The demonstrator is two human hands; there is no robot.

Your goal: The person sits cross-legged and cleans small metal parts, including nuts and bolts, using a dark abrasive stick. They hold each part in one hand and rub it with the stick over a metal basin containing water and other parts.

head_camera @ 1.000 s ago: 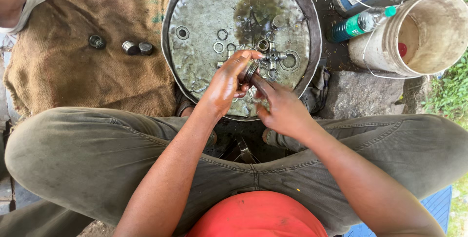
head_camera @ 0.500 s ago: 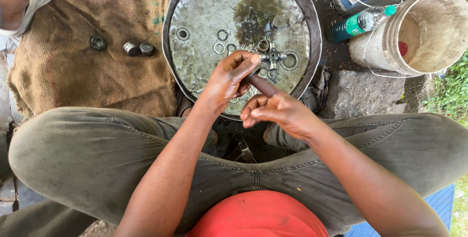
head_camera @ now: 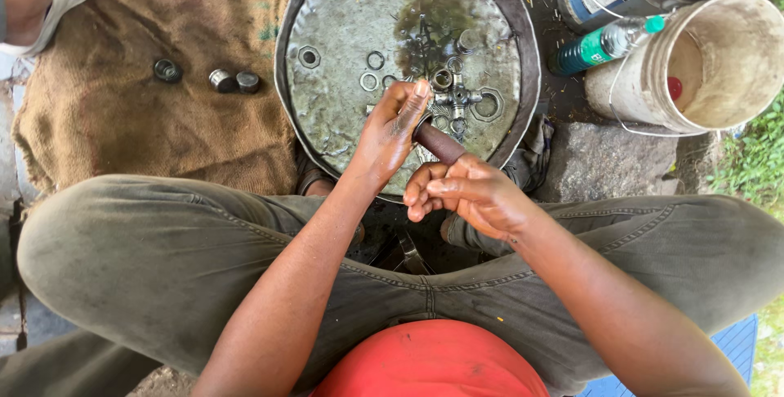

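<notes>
Two hands meeting in the middle of the frame, above a big round metal pan (head_camera: 327, 111). Right hand (head_camera: 469, 193) curled tight around a short brown tube (head_camera: 439, 142). Left hand (head_camera: 390, 131) cupped on the tube's top end, fingers close together. Rings and nuts (head_camera: 453, 95) lying in the pan. White bucket (head_camera: 719, 62) at upper right. Small metal caps (head_camera: 233, 81) on brown sackcloth (head_camera: 147, 136), upper left.

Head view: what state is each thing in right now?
Left hand: fingers curled at the end of the brown tube.
Right hand: closed on brown tube, which is tilted.
Round metal tray: wet, small rings and nuts scattered inside.
White bucket: lidless, lying tipped.
Green bottle: lying down, capped.
Burlap cloth: spread flat, three small metal parts on it.
</notes>
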